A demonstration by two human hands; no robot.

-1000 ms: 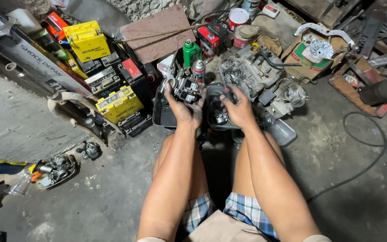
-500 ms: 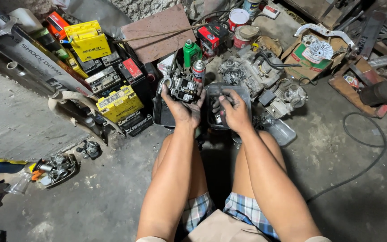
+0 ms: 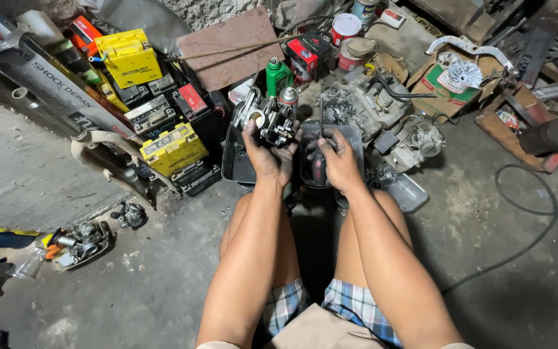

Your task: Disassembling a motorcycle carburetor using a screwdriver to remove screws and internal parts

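While over the tray (image 3: 234, 169), left hand (image 3: 267, 154) gripping carburetor (image 3: 270, 119).

A dull grey cast-metal carburettor (image 3: 271, 120) with greasy patches, a dark, oil-slicked metal tray (image 3: 237, 161), glossy yellow plastic battery cases (image 3: 172, 147), a rusty flat metal sheet (image 3: 227, 44), soft checked cloth shorts (image 3: 356, 304) and rough, stained concrete floor (image 3: 498, 258).

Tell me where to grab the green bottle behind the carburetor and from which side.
Grip the green bottle around its straight body, just under the cap, coming from above and slightly left. It stands upright, and the carburetor in the left hand crowds its near side.
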